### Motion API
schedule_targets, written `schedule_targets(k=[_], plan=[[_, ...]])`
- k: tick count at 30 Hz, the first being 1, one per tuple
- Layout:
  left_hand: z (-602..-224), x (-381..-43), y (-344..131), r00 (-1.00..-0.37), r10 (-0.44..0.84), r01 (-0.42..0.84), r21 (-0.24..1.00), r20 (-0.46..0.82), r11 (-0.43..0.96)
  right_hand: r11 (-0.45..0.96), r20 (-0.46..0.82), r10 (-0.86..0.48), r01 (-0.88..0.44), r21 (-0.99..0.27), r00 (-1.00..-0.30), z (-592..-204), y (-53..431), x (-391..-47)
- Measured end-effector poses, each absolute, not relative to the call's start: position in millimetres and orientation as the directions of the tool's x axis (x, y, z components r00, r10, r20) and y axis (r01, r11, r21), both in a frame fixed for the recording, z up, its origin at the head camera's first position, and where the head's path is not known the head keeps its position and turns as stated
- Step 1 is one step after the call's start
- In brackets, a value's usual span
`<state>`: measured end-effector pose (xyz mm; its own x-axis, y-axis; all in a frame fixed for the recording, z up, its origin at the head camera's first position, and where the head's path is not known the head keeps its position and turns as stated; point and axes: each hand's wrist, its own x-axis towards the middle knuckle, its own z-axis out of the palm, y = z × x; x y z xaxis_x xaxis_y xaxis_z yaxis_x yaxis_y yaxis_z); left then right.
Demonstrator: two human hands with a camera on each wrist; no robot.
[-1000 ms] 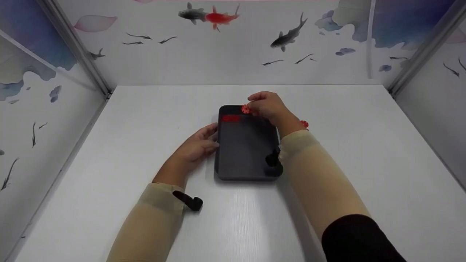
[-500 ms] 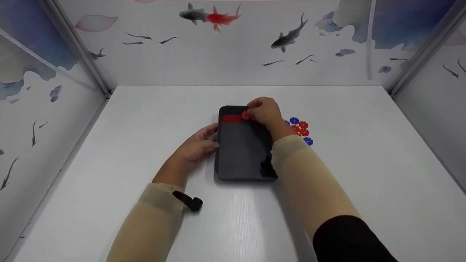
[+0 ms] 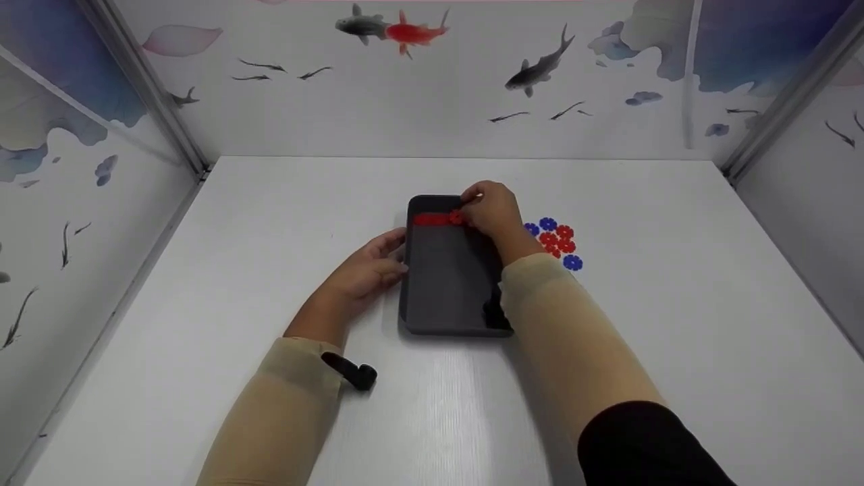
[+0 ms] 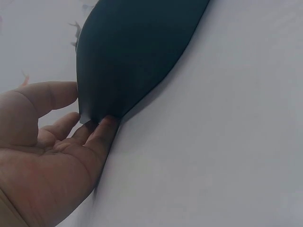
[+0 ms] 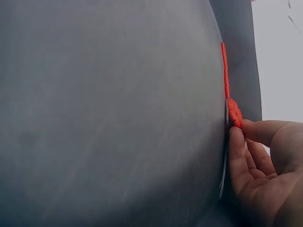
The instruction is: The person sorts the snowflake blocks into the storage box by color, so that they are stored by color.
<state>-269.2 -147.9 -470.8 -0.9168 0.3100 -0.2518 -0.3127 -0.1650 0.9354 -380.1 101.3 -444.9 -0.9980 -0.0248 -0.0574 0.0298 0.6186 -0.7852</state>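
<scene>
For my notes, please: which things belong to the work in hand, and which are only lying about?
Belonging to the work:
dark grey rectangular tray
red flower-shaped disc, pinched in the right grip
red row along the tray's far end

Only lying about:
blue flower-shaped discs
loose red flower-shaped discs, perhaps for later

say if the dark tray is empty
Not empty: inside the tray, red pieces lie at the far end, and the right hand pinches another red piece beside them.
</scene>
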Motion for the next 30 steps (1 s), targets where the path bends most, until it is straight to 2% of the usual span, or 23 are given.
schedule_targets(k=[19, 24, 30], plan=[[-467.4, -269.4, -148.3, -0.915, 0.318, -0.306, 0.942, -0.250, -0.140, 0.651, -0.008, -0.009, 0.000, -0.759, -1.000, -442.3, 102.1, -382.8], [-465.8, -269.2, -147.6, -0.913, 0.311, -0.318, 0.939, -0.265, -0.132, 0.600, -0.030, -0.035, 0.003, -0.800, -0.999, -438.7, 102.0, -384.2], [-466.2, -268.6, -146.9, -0.908, 0.309, -0.337, 0.931, -0.283, -0.138, 0.470, -0.087, -0.107, 0.026, -0.883, -0.990, -430.8, 104.1, -380.1]])
